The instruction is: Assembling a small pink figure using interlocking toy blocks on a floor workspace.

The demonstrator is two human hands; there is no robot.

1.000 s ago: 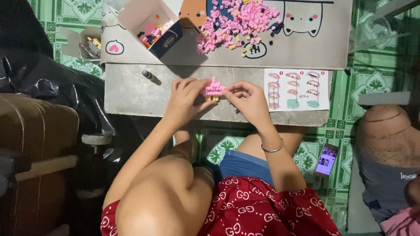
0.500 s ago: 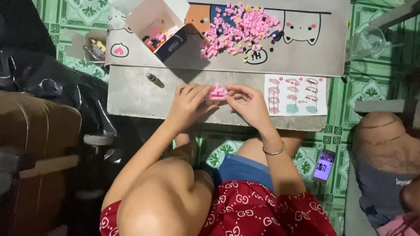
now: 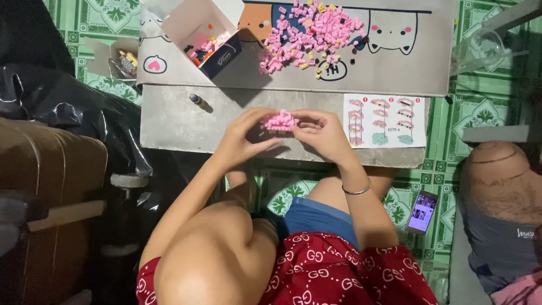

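A: Pink brick model [image 3: 280,120], small and part-built, sits between both hands just above the near edge of the grey low table [image 3: 169,121]. Left hand [image 3: 244,141] closed on its left end, fingertips curled round the side. Right hand [image 3: 322,133] closed on its right end, thumb underneath and fingers over the top.

B: Why both hands?

A: My reading is that one end is braced while the other is pressed, since small bricks pop apart if unsupported. The model is held clear of the table, apparently not resting on it.

B: Placement relative to the model?

A: Just right of it, flat on the table: instruction sheet [image 3: 384,120], with diagrams facing the person, likely so it can be read at a glance. Beyond the model, on the cartoon cat mat [image 3: 395,62]: loose heap of pink bricks [image 3: 307,34], spread thin, probably to make picking easier. Beyond and to the left: open white cardboard box [image 3: 195,25] with a few coloured pieces inside. Left of the model, on bare table: small dark cylindrical object [image 3: 196,100]; I cannot tell what it is.

B: Anything nearer than the model?

A: Silver bangle [image 3: 357,190] on the right wrist. Smartphone [image 3: 422,212], screen lit, lying on the green patterned floor tiles [image 3: 480,113], nearer and to the right.
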